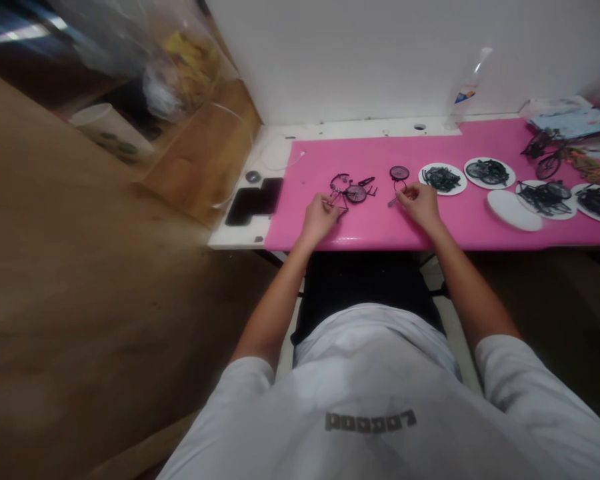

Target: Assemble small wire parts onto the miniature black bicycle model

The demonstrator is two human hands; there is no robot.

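Note:
My left hand is closed in a pinch on a thin, dark miniature bicycle frame low over the pink mat. Just beyond its fingertips lie a small spoked wheel, a curved black fender-like piece and other thin black parts. Thumb and fingers of my right hand pinch a thin dark hoop-shaped part, partly hidden by the fingers. Behind that hand a second spoked wheel rests on the mat. A short thin piece shows left of the right fingertips.
White plates of black parts line the right side, near an upturned-looking white dish. Farther right stand an assembled miniature bicycle and plastic packaging. Two dark phone-like slabs lie left of the pink mat. A white wall rises behind.

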